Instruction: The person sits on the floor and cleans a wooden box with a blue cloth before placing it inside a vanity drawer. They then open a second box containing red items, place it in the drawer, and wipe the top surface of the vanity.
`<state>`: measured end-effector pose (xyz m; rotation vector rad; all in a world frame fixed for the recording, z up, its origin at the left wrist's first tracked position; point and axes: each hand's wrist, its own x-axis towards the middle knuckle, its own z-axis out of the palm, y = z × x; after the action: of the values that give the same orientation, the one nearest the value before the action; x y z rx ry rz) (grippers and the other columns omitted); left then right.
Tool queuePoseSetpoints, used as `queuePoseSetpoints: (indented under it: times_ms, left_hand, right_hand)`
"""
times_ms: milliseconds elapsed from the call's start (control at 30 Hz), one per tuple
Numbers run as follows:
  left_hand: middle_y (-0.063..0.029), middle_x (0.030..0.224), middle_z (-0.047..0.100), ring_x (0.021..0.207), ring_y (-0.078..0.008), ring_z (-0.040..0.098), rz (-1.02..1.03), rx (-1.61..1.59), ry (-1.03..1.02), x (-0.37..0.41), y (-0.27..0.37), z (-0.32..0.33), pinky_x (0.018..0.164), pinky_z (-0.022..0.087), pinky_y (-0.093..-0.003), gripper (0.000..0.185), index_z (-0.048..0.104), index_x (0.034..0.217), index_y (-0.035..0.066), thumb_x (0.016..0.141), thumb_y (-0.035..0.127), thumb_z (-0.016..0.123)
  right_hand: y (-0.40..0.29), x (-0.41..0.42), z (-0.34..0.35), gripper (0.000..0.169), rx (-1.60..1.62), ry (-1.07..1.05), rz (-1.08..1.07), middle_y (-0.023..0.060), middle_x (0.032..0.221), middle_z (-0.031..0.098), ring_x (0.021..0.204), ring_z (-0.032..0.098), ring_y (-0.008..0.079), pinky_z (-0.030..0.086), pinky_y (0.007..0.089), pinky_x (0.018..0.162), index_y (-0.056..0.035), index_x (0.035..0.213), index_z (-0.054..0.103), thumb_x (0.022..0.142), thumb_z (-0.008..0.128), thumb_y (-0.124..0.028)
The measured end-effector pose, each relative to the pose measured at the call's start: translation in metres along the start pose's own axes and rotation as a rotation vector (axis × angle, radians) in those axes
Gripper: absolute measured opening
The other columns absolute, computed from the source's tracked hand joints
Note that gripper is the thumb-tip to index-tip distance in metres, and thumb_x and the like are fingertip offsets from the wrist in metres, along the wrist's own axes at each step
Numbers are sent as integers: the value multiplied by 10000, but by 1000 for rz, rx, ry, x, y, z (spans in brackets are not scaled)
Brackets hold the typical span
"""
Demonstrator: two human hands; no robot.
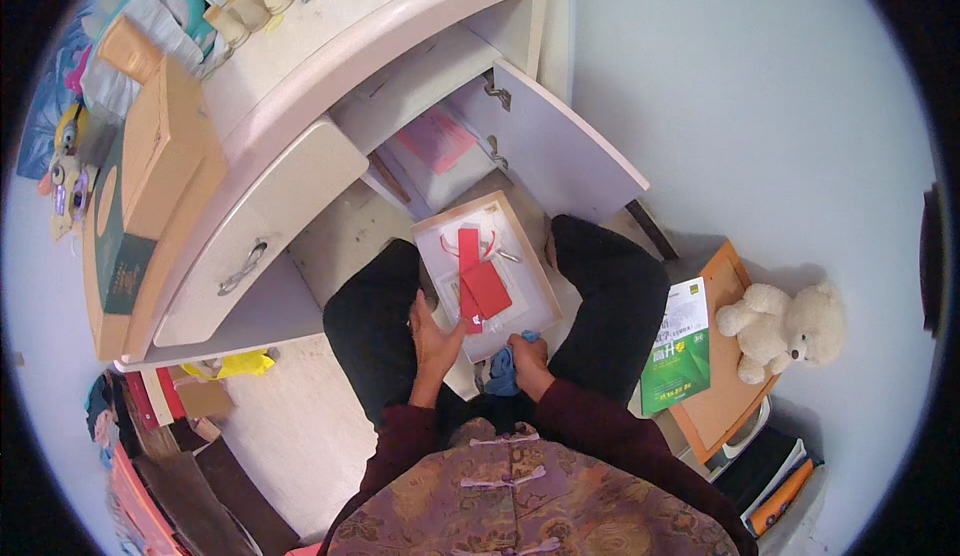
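Observation:
A shallow white drawer or tray (pixel 536 304) with a wood-coloured rim lies between my bent knees. Inside it are a red strip (pixel 469 244), a red folded packet (pixel 491 288), a small metal object (pixel 508 255) and some flat pale pieces partly covered by the red ones. My left hand (pixel 436 340) is at the tray's left edge with thumb and fingers apart; its thumb tip is close to the rim, and whether it touches is unclear. At the near right corner, my right hand (pixel 531 364) grips a crumpled blue cloth (pixel 502 376).
Ahead stands a curved white cabinet (pixel 300 98), its right door (pixel 562 143) swung wide; pink paper (pixel 437 138) lies inside. Cardboard boxes (pixel 165 143) and small jars (pixel 247 8) crowd its top. On the right, a green-and-white book (pixel 679 361) and a teddy bear (pixel 787 331) rest on a wooden board (pixel 731 406).

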<state>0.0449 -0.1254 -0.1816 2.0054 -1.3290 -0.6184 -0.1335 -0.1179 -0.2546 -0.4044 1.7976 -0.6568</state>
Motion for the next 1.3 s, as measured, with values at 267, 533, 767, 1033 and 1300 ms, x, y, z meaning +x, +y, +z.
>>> queuePoseSetpoints:
  times_ms: [267, 533, 767, 1033, 1300]
  left_hand:
    - [-150, 1406, 509, 1245, -333, 547, -787, -750, -324, 8, 16, 1, 960, 490, -524, 984, 205, 1575, 150, 744, 133, 732]
    - [-135, 1327, 541, 1147, -354, 575, -802, -766, -359, -8, 2, -4, 832, 509, -544, 930, 316, 1497, 148, 612, 72, 595]
    - [-112, 1078, 559, 868, -283, 532, -951, -717, -371, -30, -30, 24, 665, 458, -487, 699, 462, 1284, 88, 599, 93, 602]
    - [-106, 1070, 591, 865, -289, 569, -874, -720, -297, -39, 19, 9, 695, 481, -470, 733, 457, 1312, 121, 599, 38, 603]
    - [-137, 1257, 559, 1099, -334, 576, -648, -840, -302, -39, 10, 31, 851, 509, -486, 1038, 193, 1568, 141, 601, 10, 548]
  right_hand:
    - [12, -15, -23, 223, 55, 2, 18, 86, 828, 652, 711, 624, 213, 507, 376, 638, 12, 940, 649, 772, 694, -129]
    - [-50, -89, -85, 252, 48, -564, 115, 79, 866, 674, 763, 680, 194, 556, 329, 679, 7, 1065, 648, 902, 689, -180]
    - [-49, -95, -106, 289, 23, -659, -75, 86, 882, 685, 780, 677, 174, 554, 316, 708, 20, 1124, 648, 937, 661, -199]
    - [-45, -96, -106, 295, -20, -661, -183, 94, 890, 695, 788, 680, 171, 550, 298, 722, 25, 1148, 648, 936, 643, -180]
    - [-45, -101, -114, 299, -18, -648, -173, 99, 886, 700, 789, 684, 177, 552, 300, 734, 28, 1150, 650, 922, 642, -166]
